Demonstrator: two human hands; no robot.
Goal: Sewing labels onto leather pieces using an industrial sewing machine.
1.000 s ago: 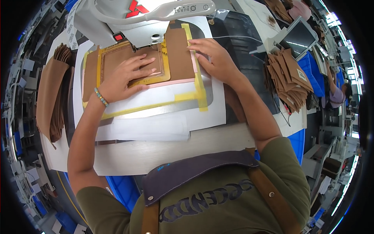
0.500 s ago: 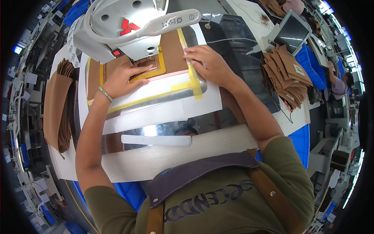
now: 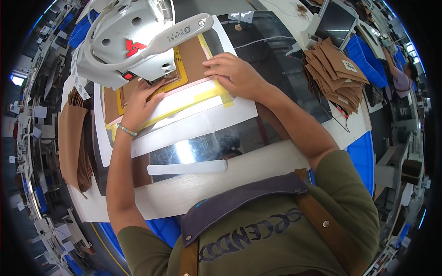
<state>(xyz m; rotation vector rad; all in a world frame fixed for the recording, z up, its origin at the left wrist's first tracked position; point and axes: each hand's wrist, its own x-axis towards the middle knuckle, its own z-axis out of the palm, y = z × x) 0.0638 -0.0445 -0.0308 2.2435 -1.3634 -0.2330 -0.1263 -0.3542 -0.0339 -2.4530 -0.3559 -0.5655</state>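
A brown panel (image 3: 192, 59) lies in a flat template edged with yellow and pink tape, under the white sewing machine head (image 3: 138, 37). On the panel sits a yellow frame (image 3: 182, 73), partly hidden by the machine. My left hand (image 3: 140, 106) lies flat on the template just below the needle area, fingers stretched and thumb apart; its fingertips reach beneath the head. My right hand (image 3: 237, 76) rests on the template's right edge with fingers loosely bent and thumb apart. White sheets (image 3: 198, 122) lie under and in front of the template.
A long white strip (image 3: 186, 167) lies on the shiny plate near me. Folded brown pieces (image 3: 73, 138) stand at left; a brown stack (image 3: 336, 76) lies at right beside a monitor (image 3: 334, 23) and blue bin (image 3: 366, 60). Another person (image 3: 403, 80) is at far right.
The template has slid farther under the machine head, both hands moving with it. My left thumb has spread toward the front edge. The whole view has shifted and turned slightly.
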